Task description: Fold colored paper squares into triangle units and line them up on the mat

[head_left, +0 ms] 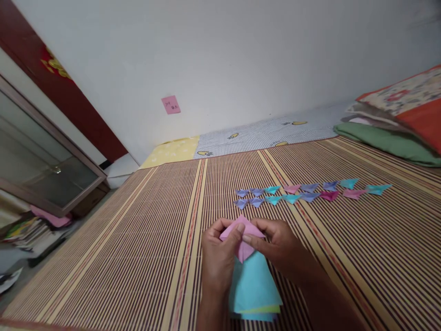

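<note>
Between my two hands is a pink sheet of origami paper [243, 252], folded into a diamond with a crease down its lower half. My left hand [220, 248] pinches its left side, the thumb pressed on the middle. From the other side my right hand [275, 236] grips it, thumb on top near the centre and fingers behind. Just below lies a stack of coloured paper [255, 285], light blue on top with yellow-green and blue edges showing. Beyond my hands, two rows of small folded paper boats [291, 198] in purple, blue, turquoise and pink rest on the striped mat [138, 248].
Folded bedding [389, 142] in green, orange and floral cloth is piled at the right. A pink note [171, 105] sticks to the white wall [223, 55]. At the left stand a glass-panelled door [44, 147] and a pile of books [29, 232], beyond the mat's edge.
</note>
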Demonstrator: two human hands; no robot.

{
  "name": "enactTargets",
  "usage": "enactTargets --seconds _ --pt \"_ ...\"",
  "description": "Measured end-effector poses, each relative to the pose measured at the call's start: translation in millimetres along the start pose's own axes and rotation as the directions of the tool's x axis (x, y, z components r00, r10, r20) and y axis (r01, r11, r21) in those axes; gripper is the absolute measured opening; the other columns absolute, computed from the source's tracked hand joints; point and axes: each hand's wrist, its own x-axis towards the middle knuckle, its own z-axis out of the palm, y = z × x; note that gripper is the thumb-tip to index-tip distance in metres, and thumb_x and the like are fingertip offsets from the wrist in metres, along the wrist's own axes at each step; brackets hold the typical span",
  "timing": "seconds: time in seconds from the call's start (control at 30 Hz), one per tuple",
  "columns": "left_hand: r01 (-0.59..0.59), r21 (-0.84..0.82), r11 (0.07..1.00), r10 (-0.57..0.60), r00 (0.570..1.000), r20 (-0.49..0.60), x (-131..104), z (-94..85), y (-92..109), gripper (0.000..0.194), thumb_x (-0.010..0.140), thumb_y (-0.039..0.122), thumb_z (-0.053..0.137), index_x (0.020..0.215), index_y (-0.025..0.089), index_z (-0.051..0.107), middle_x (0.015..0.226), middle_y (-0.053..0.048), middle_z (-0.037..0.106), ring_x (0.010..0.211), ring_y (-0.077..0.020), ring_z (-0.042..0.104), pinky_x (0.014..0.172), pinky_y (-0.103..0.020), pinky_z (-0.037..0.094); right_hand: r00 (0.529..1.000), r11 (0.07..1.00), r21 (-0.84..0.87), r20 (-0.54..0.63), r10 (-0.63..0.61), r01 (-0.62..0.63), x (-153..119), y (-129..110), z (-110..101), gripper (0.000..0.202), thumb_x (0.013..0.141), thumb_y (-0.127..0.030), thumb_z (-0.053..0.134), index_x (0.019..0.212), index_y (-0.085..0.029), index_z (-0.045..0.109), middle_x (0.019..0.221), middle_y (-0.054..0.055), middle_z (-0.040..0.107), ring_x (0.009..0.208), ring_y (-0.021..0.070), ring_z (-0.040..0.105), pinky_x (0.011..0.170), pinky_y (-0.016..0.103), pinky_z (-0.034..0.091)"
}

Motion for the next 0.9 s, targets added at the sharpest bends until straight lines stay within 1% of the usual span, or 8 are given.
enactTargets --seconds 0.1,0.2,0.3,0.37,0.53,0.67,0.77,0.9 --pt "0.035 -0.067 0.997 -0.036 0.999 -0.012 0 0.8 0 0.027 0.07 0.031 0.088 0.074 0.014 0.068 0.063 0.002 0.065 0.052 -0.0096 0.056 0.052 -0.019 0.045 1.0 0.999 0.053 -0.021 0.009 -0.008 -1 0 -1 0.029 0.085 -0.045 0.069 0.078 -0.017 0.07 0.068 0.001 0.061 0.064 0.0166 0.056 0.056 0.026 0.044" --pt "0.064 -0.121 0.991 -0.059 0.997 0.042 1 -1.6 -1 0.028 0.065 0.027 0.091 0.079 0.014 0.07 0.064 0.002 0.067 0.054 -0.0093 0.057 0.053 -0.019 0.046 0.999 0.99 0.134 -0.024 0.037 -0.034 -2 0 -4 0.029 0.083 -0.046 0.071 0.082 -0.017 0.072 0.071 0.002 0.065 0.066 0.018 0.06 0.059 0.028 0.048" --pt "0.085 -0.159 0.984 -0.071 0.993 0.093 1 -5.5 -4 0.026 0.067 0.028 0.09 0.078 0.014 0.072 0.064 0.001 0.067 0.054 -0.0093 0.056 0.054 -0.019 0.045 0.999 0.981 0.188 -0.023 0.047 -0.042 -2 1 -6 0.029 0.083 -0.045 0.072 0.088 -0.016 0.073 0.072 0.003 0.066 0.068 0.019 0.063 0.062 0.03 0.052" --pt "0.079 -0.171 0.982 -0.064 0.994 0.089 2 -7.7 -6 0.025 0.069 0.031 0.089 0.075 0.013 0.073 0.063 0.001 0.066 0.054 -0.0095 0.056 0.053 -0.019 0.045 0.998 0.978 0.202 -0.029 0.049 -0.042 -2 2 -6 0.029 0.083 -0.043 0.072 0.09 -0.016 0.074 0.073 0.003 0.067 0.069 0.0194 0.064 0.063 0.03 0.053" --pt "0.002 -0.116 0.993 0.004 0.998 0.056 3 -9.4 -7 0.024 0.078 0.035 0.083 0.074 0.013 0.075 0.065 0.0 0.067 0.059 -0.0104 0.055 0.057 -0.02 0.044 0.998 0.979 0.205 -0.057 0.031 -0.019 -1 5 -6 0.024 0.084 -0.038 0.071 0.093 -0.016 0.074 0.074 0.002 0.068 0.069 0.0188 0.064 0.065 0.031 0.054" --pt "0.01 -0.162 0.987 0.01 0.992 0.127 2 -6.2 -2 0.027 0.087 0.038 0.075 0.076 0.013 0.075 0.068 -0.002 0.068 0.062 -0.0115 0.057 0.06 -0.021 0.044 0.998 0.98 0.198 -0.066 0.024 -0.011 -1 3 -9 0.02 0.084 -0.036 0.072 0.091 -0.017 0.074 0.073 0.002 0.066 0.07 0.0185 0.063 0.066 0.031 0.054" --pt "0.049 -0.22 0.974 -0.019 0.991 0.136 1 -2.9 0 0.023 0.083 0.037 0.079 0.083 0.014 0.075 0.074 -0.003 0.071 0.065 -0.0124 0.06 0.064 -0.022 0.047 0.995 0.989 0.146 -0.099 0.009 0.006 0 2 -9 0.017 0.083 -0.034 0.071 0.087 -0.018 0.072 0.072 0.001 0.065 0.07 0.0185 0.063 0.066 0.03 0.054" --pt "0.082 -0.186 0.979 -0.059 0.991 0.124 0 -0.4 -6 0.023 0.073 0.028 0.088 0.084 0.013 0.075 0.074 -0.004 0.072 0.063 -0.012 0.061 0.061 -0.021 0.047 0.99 0.998 0.054 -0.139 -0.019 0.027 -1 1 -5 0.022 0.085 -0.038 0.069 0.085 -0.017 0.073 0.071 0.003 0.068 0.067 0.0189 0.063 0.06 0.029 0.054"
